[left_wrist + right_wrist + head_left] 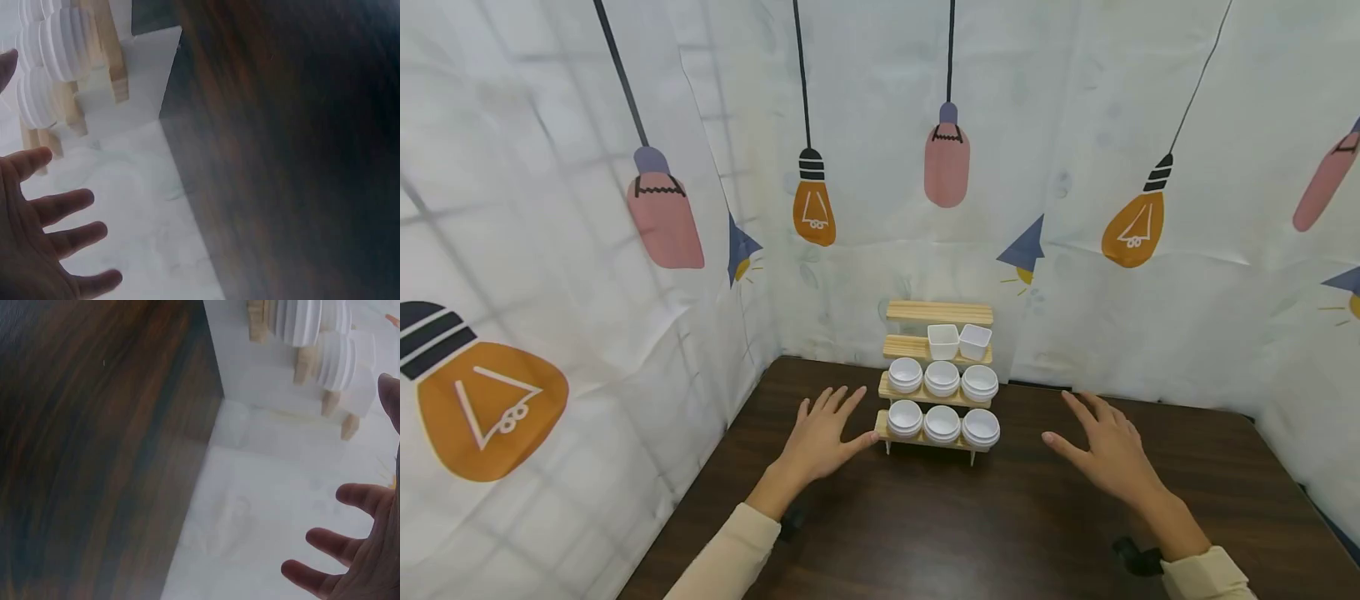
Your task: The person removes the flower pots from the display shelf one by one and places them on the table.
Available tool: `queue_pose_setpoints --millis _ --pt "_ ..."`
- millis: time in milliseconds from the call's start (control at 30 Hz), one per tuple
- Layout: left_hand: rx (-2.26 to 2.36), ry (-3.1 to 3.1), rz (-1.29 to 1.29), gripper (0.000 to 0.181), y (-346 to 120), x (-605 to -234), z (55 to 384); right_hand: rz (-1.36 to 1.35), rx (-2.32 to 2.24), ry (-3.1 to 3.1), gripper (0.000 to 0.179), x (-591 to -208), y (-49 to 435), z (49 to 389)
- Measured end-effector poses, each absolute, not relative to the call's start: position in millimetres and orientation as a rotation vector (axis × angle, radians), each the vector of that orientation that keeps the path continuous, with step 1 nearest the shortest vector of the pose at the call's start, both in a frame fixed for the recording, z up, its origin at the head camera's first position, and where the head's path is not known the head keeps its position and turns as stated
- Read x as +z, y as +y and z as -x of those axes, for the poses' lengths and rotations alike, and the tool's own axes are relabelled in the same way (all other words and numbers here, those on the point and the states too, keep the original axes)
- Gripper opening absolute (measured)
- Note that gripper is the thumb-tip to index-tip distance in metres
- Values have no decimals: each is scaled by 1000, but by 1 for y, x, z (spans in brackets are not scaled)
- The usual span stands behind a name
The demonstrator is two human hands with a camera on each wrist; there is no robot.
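Note:
A tiered wooden rack (pixel 940 312) stands at the back of the dark table, with white round bowls (pixel 942 423) on its two lower shelves. Two white square cups (pixel 943 342) sit on the shelf above, toward its right; the top shelf is bare. My left hand (pixel 820 437) is held just left of the rack, fingers spread, holding nothing; whether its thumb touches the lowest shelf I cannot tell. Off to the right, my right hand (pixel 1105 450) hovers with fingers apart and nothing in it. Both wrist views show spread fingers beside the rack.
The dark wooden table (pixel 940 533) extends in front of the rack and to both sides. White curtains (pixel 880 275) printed with lamps and bulbs hang behind and at the left. A dark strap piece (pixel 1138 557) shows at the right wrist.

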State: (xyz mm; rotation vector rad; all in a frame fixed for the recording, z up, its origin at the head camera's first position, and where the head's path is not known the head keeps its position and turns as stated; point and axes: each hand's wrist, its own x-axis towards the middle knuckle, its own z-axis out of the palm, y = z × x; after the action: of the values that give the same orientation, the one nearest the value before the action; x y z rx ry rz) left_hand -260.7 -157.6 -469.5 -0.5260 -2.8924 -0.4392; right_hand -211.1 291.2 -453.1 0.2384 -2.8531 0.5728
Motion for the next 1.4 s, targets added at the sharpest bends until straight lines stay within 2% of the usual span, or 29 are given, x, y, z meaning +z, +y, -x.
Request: queue_pose_setpoints --millis 200,567,1400 --pt "-565 -2831 560 72 -151 -480 259 -283 654 -2800 79 -462 279 213" --pt "-778 -2817 525 64 -139 -501 261 -267 821 -2797 77 -472 258 216" --pt "-1511 -2644 413 50 -124 -524 271 -196 1182 -2648 69 -465 220 249"
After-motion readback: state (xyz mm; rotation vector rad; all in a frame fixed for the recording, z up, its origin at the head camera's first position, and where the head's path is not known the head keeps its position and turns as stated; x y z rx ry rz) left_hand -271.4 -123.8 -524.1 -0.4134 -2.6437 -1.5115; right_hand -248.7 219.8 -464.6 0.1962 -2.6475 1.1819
